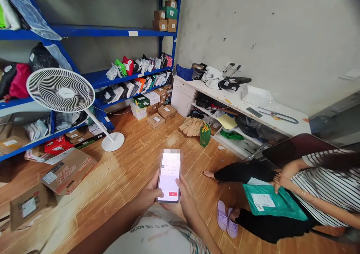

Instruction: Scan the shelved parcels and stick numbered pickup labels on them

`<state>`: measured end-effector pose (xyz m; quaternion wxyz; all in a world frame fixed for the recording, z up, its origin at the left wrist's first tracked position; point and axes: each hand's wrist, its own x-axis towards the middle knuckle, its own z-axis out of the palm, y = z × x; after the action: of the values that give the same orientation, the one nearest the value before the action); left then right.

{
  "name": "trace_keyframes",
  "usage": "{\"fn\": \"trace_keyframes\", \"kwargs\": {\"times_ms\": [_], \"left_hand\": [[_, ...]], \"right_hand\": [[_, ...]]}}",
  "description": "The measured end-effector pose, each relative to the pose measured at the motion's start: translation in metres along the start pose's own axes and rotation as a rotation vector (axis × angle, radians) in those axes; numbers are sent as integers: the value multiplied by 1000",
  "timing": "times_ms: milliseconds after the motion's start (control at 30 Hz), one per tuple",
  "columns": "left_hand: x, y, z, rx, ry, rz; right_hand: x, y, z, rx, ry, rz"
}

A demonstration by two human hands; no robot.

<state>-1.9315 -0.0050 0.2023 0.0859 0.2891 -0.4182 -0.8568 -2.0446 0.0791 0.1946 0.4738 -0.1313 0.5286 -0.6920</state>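
Both grips are closed on the phone [168, 177]: my left hand [149, 194] cups its left edge, my right hand [187, 197] its right, screen tilted up toward me for reading, low and near, over the wooden floor [118, 179]. To the right, a seated person [323, 186] steadies a green parcel [270, 201] on their lap. A white fan [60, 90] stands far left by blue shelves [107, 32]; a cluttered worktop [239, 104] lines the far wall.

The wearer's shirt [157, 229] reads "RUN TO THE MOON", seen upside down; print on the phone [168, 177], parcel labels and cartons is illegible.
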Motion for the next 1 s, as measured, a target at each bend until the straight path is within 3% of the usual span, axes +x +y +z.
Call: {"fn": "trace_keyframes", "kwargs": {"times_ms": [367, 600, 733, 867, 1000], "left_hand": [[16, -12, 9, -190, -81, -4], [41, -5, -3, -259, -35, -13], [73, 14, -21, -288, -13, 8], [129, 39, -55, -261, -18, 41], [195, 95, -84, -36, -110, 57]], "right_hand": [[10, 1, -21, 3, 24, 43], [38, -7, -29, -11, -178, 32], [86, -9, -19, 44, -122, 107], [164, -16, 1, 37, -66, 85], [259, -30, 21, 20, -72, 41]]}}
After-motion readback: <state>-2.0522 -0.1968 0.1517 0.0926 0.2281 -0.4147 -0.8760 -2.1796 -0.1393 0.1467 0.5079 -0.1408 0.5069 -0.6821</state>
